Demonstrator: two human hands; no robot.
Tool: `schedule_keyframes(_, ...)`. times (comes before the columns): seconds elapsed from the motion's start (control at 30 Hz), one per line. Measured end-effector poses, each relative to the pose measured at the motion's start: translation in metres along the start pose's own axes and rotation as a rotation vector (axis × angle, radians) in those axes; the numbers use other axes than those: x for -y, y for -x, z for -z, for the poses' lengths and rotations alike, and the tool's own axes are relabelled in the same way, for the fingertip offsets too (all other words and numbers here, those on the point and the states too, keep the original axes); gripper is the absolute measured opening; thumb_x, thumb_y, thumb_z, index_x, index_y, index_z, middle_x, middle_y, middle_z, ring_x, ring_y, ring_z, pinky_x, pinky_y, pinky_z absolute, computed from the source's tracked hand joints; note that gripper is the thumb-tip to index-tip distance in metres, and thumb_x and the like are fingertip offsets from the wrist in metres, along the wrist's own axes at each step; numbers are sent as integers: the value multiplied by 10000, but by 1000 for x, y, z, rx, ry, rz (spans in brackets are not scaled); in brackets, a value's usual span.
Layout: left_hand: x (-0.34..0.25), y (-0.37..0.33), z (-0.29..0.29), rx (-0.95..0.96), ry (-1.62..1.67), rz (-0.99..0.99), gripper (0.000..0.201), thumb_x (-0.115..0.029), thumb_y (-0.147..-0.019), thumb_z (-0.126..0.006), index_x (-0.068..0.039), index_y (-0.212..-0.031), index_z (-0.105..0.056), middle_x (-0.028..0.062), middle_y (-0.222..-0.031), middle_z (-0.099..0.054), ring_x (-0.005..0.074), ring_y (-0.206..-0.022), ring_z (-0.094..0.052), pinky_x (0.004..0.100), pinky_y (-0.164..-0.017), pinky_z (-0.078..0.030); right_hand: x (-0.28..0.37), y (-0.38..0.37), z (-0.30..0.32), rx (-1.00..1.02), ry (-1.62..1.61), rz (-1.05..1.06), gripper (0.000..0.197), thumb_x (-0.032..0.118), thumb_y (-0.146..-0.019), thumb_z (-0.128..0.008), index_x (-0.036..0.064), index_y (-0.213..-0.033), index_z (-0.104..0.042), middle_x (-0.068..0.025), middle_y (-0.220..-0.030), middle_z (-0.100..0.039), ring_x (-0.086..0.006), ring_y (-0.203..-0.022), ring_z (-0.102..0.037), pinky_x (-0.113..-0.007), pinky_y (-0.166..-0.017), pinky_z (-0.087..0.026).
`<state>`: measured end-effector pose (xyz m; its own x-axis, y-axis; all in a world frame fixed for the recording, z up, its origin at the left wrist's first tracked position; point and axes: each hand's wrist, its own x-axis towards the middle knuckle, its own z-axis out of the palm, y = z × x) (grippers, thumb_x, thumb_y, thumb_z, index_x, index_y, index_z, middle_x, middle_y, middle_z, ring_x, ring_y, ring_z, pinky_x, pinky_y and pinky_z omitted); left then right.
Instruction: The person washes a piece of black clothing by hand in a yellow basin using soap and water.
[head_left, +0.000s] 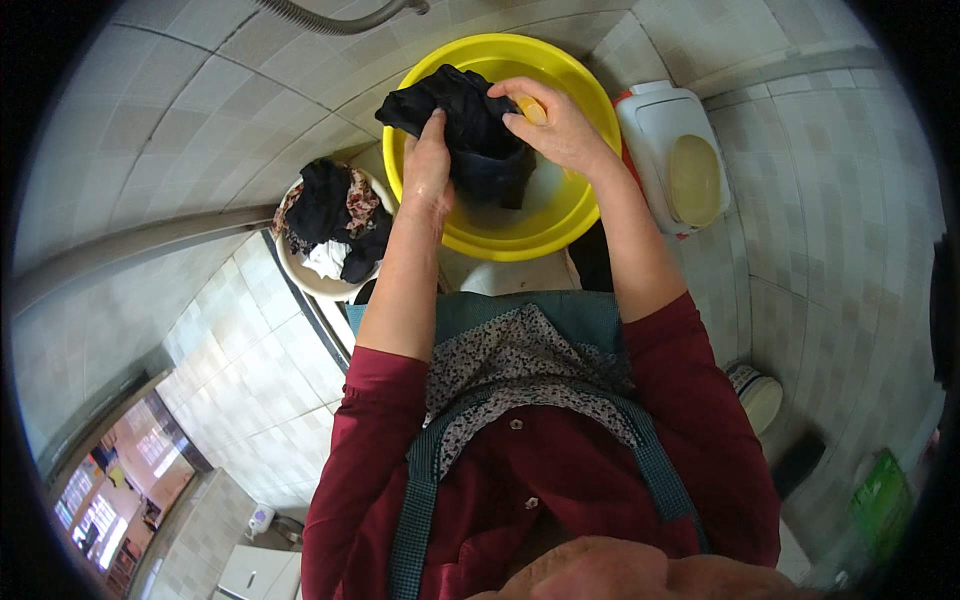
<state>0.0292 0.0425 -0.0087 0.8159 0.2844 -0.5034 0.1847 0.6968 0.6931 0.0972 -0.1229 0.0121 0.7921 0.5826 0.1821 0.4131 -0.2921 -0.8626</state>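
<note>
A dark, black-to-navy garment (pixel 465 125) is hanging in loose folds over the yellow plastic basin (pixel 520 246), its upper part bunching above the rim's opening and its lower end drooping toward the cloudy water (pixel 552 190); how much of it is lying submerged, I cannot tell. The fabric is looking soft and limp, so it is likely offering no stiffness, and, if soaked, it is probably pulling heavier than its bulk suggests and slipping a little where wet. Nothing about it is appearing fragile; a broad pinch through several gathered folds is seeming safer than a grip on one thin edge. The left hand (pixel 428 165) is gripping the near-left side that way, thumb lying over the cloth, its other fingers mostly hiding. The right hand (pixel 562 128) is closing around a yellow-orange soap bar (pixel 532 109), its fingertips resting at the garment's right edge; the bar is likely feeling slick, calling for a curled hold. Farther out, a white tub (pixel 303 278) is holding black, white and floral clothes on the left, and a white lidded container (pixel 655 105) is standing right beside the basin.
</note>
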Motion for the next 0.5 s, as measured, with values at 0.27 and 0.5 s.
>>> schedule_keyframes(0.27, -2, 23, -18, 69, 37, -98, 336, -107, -903, -507, -11, -1224, -483, 130, -1157, -589, 281, -1036, -598, 397, -898, -494, -71, 88, 123, -655, 454, -709, 449, 260, -787, -695, 81, -1183, -583, -124, -1005, -639, -209, -840, -626, -318, -742, -512)
schedule_keyframes(0.5, 5, 31, -28, 180, -72, -138, 337, -95, -885, -509, -5, -1209, -483, 123, -1110, -592, 251, -995, -600, 371, -866, -495, -128, 153, 150, -649, 848, -894, 575, 358, -805, -634, 50, -1272, -501, -265, -1139, -585, -397, -1045, -574, -434, -932, -439)
